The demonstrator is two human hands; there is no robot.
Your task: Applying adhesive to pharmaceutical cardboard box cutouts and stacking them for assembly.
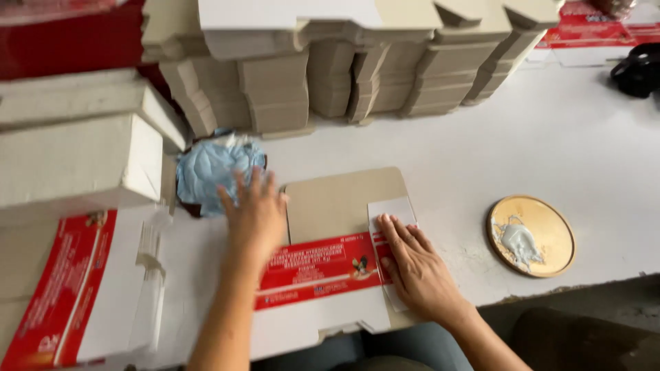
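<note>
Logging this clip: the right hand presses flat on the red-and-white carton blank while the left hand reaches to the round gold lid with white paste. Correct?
Not quite. In the head view the right hand does press on the carton blank, but the left hand reaches to the crumpled blue bag at the upper left. The gold lid with paste lies untouched to the right.

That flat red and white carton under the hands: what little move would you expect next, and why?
Probably pressing the flap flat. The right hand already lies on the carton at its white end flap, while the left hand hovers near the crumpled blue plastic; a gold lid of white paste sits nearby.
</note>
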